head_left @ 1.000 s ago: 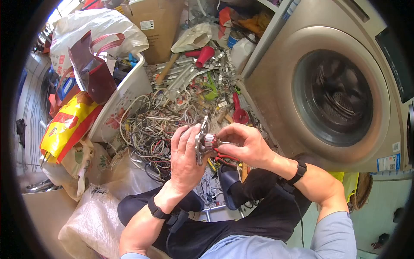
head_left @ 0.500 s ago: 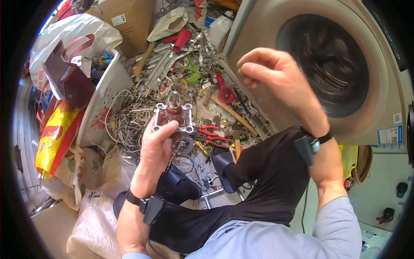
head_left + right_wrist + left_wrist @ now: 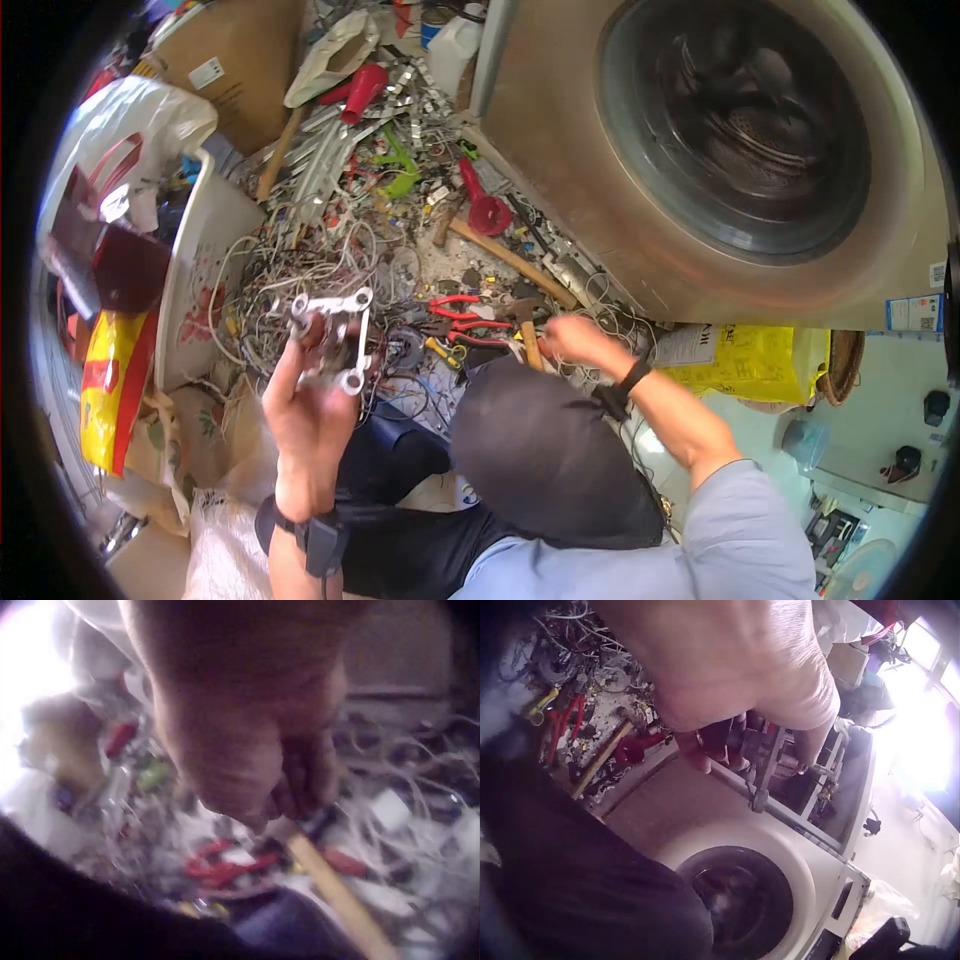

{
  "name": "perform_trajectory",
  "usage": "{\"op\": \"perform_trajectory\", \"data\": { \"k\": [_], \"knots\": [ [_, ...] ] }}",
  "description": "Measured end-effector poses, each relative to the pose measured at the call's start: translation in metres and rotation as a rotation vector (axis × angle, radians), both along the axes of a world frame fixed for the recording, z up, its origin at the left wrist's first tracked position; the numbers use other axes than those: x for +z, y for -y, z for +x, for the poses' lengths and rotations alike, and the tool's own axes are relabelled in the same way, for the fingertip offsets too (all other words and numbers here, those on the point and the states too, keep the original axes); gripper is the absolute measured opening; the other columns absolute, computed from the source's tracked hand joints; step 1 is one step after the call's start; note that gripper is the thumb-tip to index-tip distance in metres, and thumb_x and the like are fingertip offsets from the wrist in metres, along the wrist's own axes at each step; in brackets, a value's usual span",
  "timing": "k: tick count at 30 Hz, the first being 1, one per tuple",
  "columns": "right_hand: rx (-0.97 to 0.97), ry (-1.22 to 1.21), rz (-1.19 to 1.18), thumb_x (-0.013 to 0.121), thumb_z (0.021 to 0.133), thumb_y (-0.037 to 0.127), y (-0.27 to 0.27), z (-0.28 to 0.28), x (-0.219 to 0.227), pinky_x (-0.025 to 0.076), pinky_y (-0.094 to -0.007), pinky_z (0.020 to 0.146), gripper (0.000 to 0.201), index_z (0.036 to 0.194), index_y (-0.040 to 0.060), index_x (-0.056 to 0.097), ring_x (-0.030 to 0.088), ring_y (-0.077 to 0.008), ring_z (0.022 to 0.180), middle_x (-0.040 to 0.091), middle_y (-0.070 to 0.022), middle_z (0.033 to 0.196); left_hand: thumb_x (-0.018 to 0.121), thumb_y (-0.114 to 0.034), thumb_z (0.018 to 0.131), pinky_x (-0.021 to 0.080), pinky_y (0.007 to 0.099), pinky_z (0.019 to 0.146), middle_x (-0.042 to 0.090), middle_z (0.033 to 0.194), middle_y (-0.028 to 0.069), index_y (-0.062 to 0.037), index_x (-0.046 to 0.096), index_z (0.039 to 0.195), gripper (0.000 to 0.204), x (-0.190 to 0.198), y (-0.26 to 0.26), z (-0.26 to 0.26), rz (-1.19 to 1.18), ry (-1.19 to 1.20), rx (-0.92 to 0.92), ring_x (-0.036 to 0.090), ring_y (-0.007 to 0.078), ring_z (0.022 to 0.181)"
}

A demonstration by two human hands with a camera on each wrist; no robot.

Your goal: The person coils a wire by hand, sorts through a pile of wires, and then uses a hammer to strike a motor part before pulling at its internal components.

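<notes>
My left hand (image 3: 308, 415), raised over the left side of the pile, grips a motor part with a four-cornered metal bracket (image 3: 364, 335). The left wrist view shows the bracket (image 3: 762, 774) jutting out below the fingers. Low among the tools, my right hand (image 3: 582, 342) is at the wooden handle of a hammer (image 3: 531, 346). In the right wrist view its bent fingers overlap the upper end of that handle (image 3: 330, 881); I cannot tell whether they hold it. Red-handled pliers (image 3: 480, 325) lie just left of the hammer.
Tangled wires (image 3: 265, 315) and metal scraps cover the floor. A longer wooden-handled hammer (image 3: 515, 263) and a red funnel-like piece (image 3: 489, 214) lie farther up. A washing machine (image 3: 560, 160) stands at the right, a full white bin (image 3: 205, 270) at the left.
My right hand has come away from the motor part, swung up to the right, then dropped to the tools. My left hand has moved left, still gripping the motor part, and turned it.
</notes>
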State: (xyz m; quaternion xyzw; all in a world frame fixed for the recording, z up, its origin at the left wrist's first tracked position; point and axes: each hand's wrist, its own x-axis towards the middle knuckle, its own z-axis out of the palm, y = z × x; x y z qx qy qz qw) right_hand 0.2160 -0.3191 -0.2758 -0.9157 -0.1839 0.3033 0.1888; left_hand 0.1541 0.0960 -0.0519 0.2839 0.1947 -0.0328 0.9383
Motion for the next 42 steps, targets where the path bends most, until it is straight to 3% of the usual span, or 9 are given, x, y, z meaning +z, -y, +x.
{"op": "perform_trajectory", "data": {
  "k": [4, 6, 10, 18, 25, 33, 37, 39, 42],
  "knots": [
    [-0.091, -0.223, -0.093, 0.068, 0.087, 0.024, -0.013, -0.069, -0.023, 0.054, -0.0533, 0.087, 0.037, 0.114, -0.0007, 0.071, 0.068, -0.0454, 0.097, 0.070, -0.0270, 0.102, 0.052, -0.036, 0.104, 0.056, 0.0602, 0.099, 0.058, 0.143, 0.0209, -0.0101, 0.060, 0.139, 0.044, -0.010, -0.001, -0.015, 0.041, -0.017, 0.000, 0.055, 0.0427, 0.133],
    [-0.391, -0.079, 0.033, 0.070, 0.087, 0.024, -0.015, -0.080, -0.033, 0.054, -0.0525, 0.089, 0.045, 0.123, -0.0031, 0.066, 0.067, -0.0456, 0.101, 0.069, -0.0291, 0.107, 0.053, -0.037, 0.103, 0.056, 0.0595, 0.099, 0.058, 0.143, 0.0212, -0.0079, 0.058, 0.140, 0.048, -0.017, -0.002, -0.018, 0.115, -0.015, -0.042, 0.055, 0.0430, 0.132],
    [-0.567, 0.006, 0.037, 0.073, 0.087, 0.026, -0.020, -0.083, -0.070, 0.054, -0.0531, 0.089, 0.055, 0.130, -0.0036, 0.056, 0.066, -0.0461, 0.103, 0.067, -0.0299, 0.111, 0.058, -0.040, 0.100, 0.057, 0.0585, 0.098, 0.059, 0.140, 0.0215, -0.0055, 0.053, 0.144, 0.056, -0.028, 0.001, -0.018, 0.127, -0.086, -0.087, 0.055, 0.0441, 0.131],
    [-0.431, -0.199, -0.148, 0.075, 0.087, 0.031, -0.023, -0.041, -0.069, 0.055, -0.0528, 0.082, 0.048, 0.116, -0.0040, 0.061, 0.068, -0.0439, 0.101, 0.066, -0.0301, 0.115, 0.066, -0.043, 0.093, 0.057, 0.0527, 0.087, 0.068, 0.122, 0.0190, -0.0033, 0.057, 0.136, 0.060, -0.047, 0.011, -0.017, 0.246, -0.345, -0.020, 0.068, 0.0342, 0.109],
    [-0.236, 0.055, -0.156, 0.077, 0.083, 0.030, -0.017, -0.035, -0.091, 0.057, -0.0495, 0.075, 0.042, 0.104, -0.0029, 0.061, 0.070, -0.0410, 0.085, 0.069, -0.0234, 0.096, 0.068, -0.043, 0.092, 0.058, 0.0446, 0.079, 0.071, 0.112, 0.0198, -0.0011, 0.056, 0.133, 0.060, -0.052, 0.017, -0.013, 0.297, -0.362, -0.139, 0.070, 0.0321, 0.095],
    [-0.580, -0.145, -0.094, 0.074, 0.078, 0.026, -0.014, -0.027, -0.081, 0.055, -0.0528, 0.075, 0.042, 0.106, -0.0018, 0.060, 0.069, -0.0442, 0.087, 0.071, -0.0241, 0.095, 0.070, -0.038, 0.092, 0.059, 0.0488, 0.086, 0.070, 0.120, 0.0144, -0.0046, 0.059, 0.131, 0.052, -0.059, 0.017, -0.011, 0.295, -0.400, -0.236, 0.069, 0.0303, 0.109],
    [-0.750, -0.497, 0.181, 0.074, 0.079, 0.026, -0.003, -0.027, -0.098, 0.052, -0.0400, 0.064, 0.037, 0.103, 0.0003, 0.062, 0.066, -0.0260, 0.068, 0.069, -0.0143, 0.082, 0.062, -0.038, 0.099, 0.059, 0.0436, 0.080, 0.071, 0.114, 0.0112, -0.0068, 0.062, 0.125, 0.040, -0.067, 0.016, -0.008, 0.257, -0.519, -0.267, 0.069, 0.0247, 0.101],
    [-0.714, -0.270, 0.269, 0.068, 0.084, 0.019, -0.008, -0.033, -0.092, 0.049, -0.0406, 0.058, 0.027, 0.103, 0.0006, 0.062, 0.062, -0.0254, 0.059, 0.066, -0.0123, 0.075, 0.059, -0.040, 0.102, 0.059, 0.0435, 0.080, 0.072, 0.111, 0.0108, -0.0073, 0.063, 0.123, 0.039, -0.073, 0.013, -0.010, 0.245, -0.554, -0.300, 0.069, 0.0243, 0.099],
    [-0.834, -0.416, 0.304, 0.067, 0.086, 0.019, -0.014, -0.038, -0.074, 0.050, -0.0410, 0.059, 0.026, 0.103, 0.0000, 0.062, 0.062, -0.0242, 0.061, 0.064, -0.0140, 0.073, 0.057, -0.042, 0.103, 0.057, 0.0426, 0.076, 0.072, 0.104, 0.0091, -0.0080, 0.063, 0.120, 0.039, -0.075, 0.019, -0.007, 0.224, -0.602, -0.293, 0.069, 0.0252, 0.091]
  ]
}}
